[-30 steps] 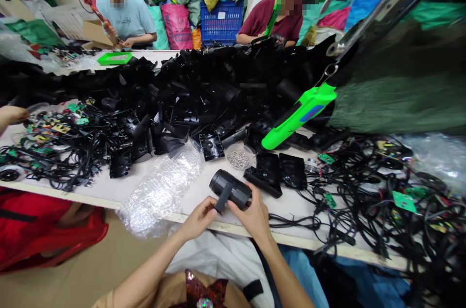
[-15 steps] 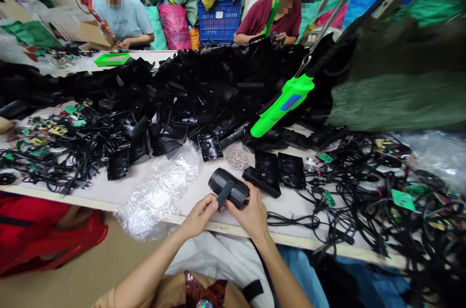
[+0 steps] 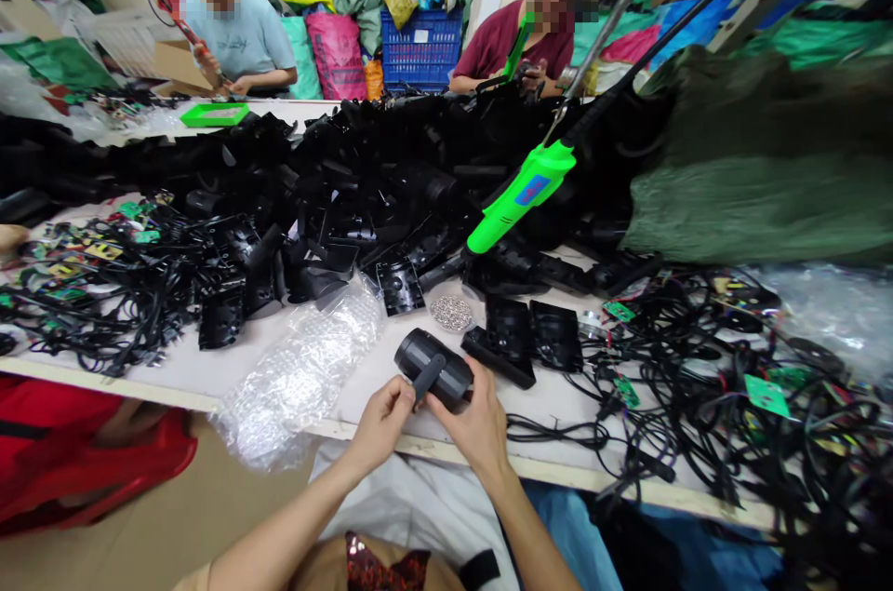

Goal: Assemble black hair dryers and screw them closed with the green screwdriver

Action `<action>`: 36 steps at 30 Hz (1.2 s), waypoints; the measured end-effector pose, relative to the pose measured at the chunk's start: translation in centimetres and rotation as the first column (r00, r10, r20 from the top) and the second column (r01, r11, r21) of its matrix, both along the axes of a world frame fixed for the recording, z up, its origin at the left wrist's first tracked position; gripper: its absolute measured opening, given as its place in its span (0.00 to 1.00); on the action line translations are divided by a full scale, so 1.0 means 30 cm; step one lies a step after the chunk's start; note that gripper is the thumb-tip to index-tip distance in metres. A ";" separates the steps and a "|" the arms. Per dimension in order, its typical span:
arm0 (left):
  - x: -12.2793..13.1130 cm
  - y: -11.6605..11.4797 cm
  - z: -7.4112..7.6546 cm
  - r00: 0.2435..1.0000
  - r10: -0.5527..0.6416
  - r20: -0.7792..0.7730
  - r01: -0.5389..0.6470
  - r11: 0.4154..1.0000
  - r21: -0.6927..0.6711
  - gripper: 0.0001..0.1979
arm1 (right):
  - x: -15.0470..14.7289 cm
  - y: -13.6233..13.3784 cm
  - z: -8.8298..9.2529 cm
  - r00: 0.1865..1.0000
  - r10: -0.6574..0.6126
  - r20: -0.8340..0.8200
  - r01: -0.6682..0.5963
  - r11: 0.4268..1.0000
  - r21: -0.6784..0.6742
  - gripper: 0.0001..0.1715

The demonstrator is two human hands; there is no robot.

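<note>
Just above the table's front edge is a black cylindrical housing with a flat arm across its side [image 3: 446, 375], held between both hands. My left hand [image 3: 386, 414] pinches the end of that arm between thumb and fingers. Wrapped round the right end of the housing is my right hand [image 3: 481, 414]. Beyond it lie a round dish of small metal screws [image 3: 451, 313] and several open black housing halves [image 3: 556, 335]. A bright green electric screwdriver [image 3: 522, 197] hangs tilted above the pile, its lower end pointing down left.
A long heap of black plastic parts [image 3: 391, 172] crosses the table. Cables with green circuit boards [image 3: 766, 396] spread at the right, more wiring [image 3: 139, 265] at the left. Clear plastic wrap [image 3: 299, 377] hangs over the front edge. Two people [image 3: 244, 37] work opposite.
The hanging green screwdriver appears further left and slightly higher in view. Both hands keep their hold on the black housing, which has barely shifted.
</note>
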State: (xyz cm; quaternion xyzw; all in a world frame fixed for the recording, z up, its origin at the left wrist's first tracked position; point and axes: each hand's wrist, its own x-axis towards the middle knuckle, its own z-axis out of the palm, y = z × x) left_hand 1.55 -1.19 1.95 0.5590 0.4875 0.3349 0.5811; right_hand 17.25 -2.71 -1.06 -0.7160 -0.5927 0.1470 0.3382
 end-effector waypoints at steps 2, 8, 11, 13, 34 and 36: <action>0.005 0.000 0.000 1.000 0.010 0.004 -0.010 1.000 -0.005 0.16 | 0.000 0.000 -0.003 1.000 -0.003 -0.003 0.003 1.000 -0.004 0.40; 0.010 -0.001 0.004 1.000 0.001 -0.024 -0.001 1.000 0.004 0.15 | 0.003 -0.004 0.013 1.000 -0.002 0.025 0.004 0.998 -0.062 0.40; 0.005 -0.002 0.013 0.995 -0.007 -0.097 0.013 0.998 0.063 0.14 | 0.012 -0.010 0.025 0.997 -0.002 0.081 0.012 0.993 -0.118 0.42; -0.001 -0.002 0.019 0.991 -0.008 -0.133 0.022 0.995 0.101 0.14 | 0.023 -0.015 0.031 0.993 0.003 0.119 0.011 0.993 -0.114 0.44; 0.199 0.528 0.089 0.640 -0.159 -0.752 0.643 0.647 0.410 0.05 | 0.318 0.454 0.436 0.799 0.327 -0.504 -0.167 0.927 0.337 0.33; 0.252 0.572 0.053 0.636 -0.166 -0.754 0.651 0.640 0.408 0.06 | 0.313 0.493 0.442 0.765 0.336 -0.549 -0.177 0.930 0.323 0.33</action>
